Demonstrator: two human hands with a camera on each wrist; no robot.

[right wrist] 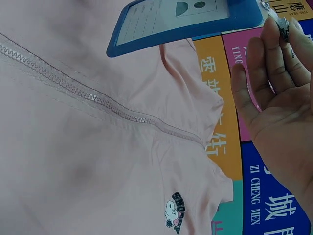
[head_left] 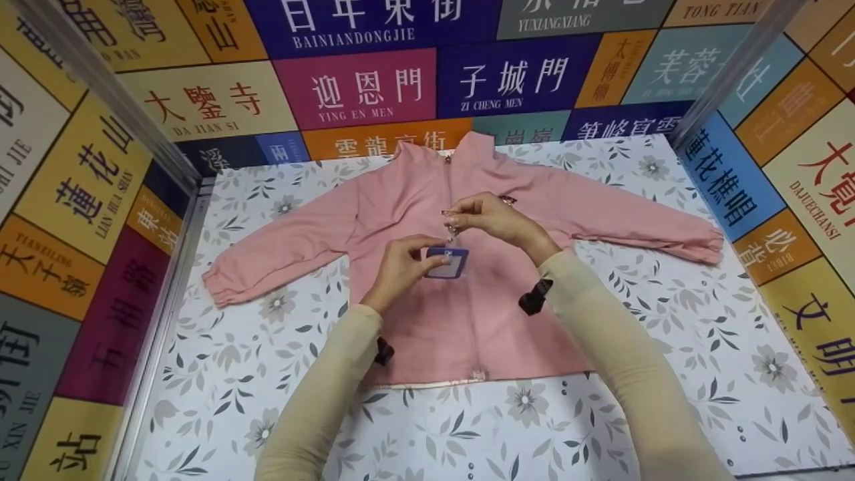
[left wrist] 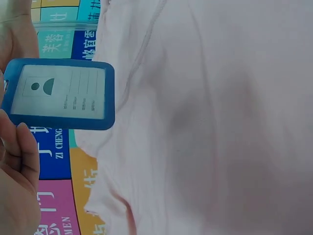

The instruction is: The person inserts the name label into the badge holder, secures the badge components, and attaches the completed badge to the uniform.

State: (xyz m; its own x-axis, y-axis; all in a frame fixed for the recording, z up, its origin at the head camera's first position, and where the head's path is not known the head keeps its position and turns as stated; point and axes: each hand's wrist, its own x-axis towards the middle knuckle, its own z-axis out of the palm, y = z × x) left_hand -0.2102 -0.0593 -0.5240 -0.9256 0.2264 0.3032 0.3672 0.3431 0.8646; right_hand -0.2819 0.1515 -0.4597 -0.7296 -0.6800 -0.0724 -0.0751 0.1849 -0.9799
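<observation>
A blue-framed badge holder (head_left: pixel 454 268) with a white card in it hangs above a pink zip-up jacket (head_left: pixel 414 327), which lies spread out on the table. My left hand (head_left: pixel 399 266) pinches the holder near its clip end, thumb in front. In the left wrist view the badge holder's card (left wrist: pixel 58 93) shows a printed portrait outline and lines. Just above it, my right hand (head_left: pixel 495 217) pinches a small metal clip (right wrist: pixel 283 29) between thumb and index finger. A small cartoon print (right wrist: pixel 173 213) shows on the jacket's chest.
The table (head_left: pixel 267 374) has a white cover with grey flowers and leaves. Panels of coloured sign blocks (head_left: pixel 361 87) stand behind it and at both sides. Both jacket sleeves (head_left: pixel 287 234) reach out sideways, and the zipper (right wrist: pixel 117 111) runs closed down the front.
</observation>
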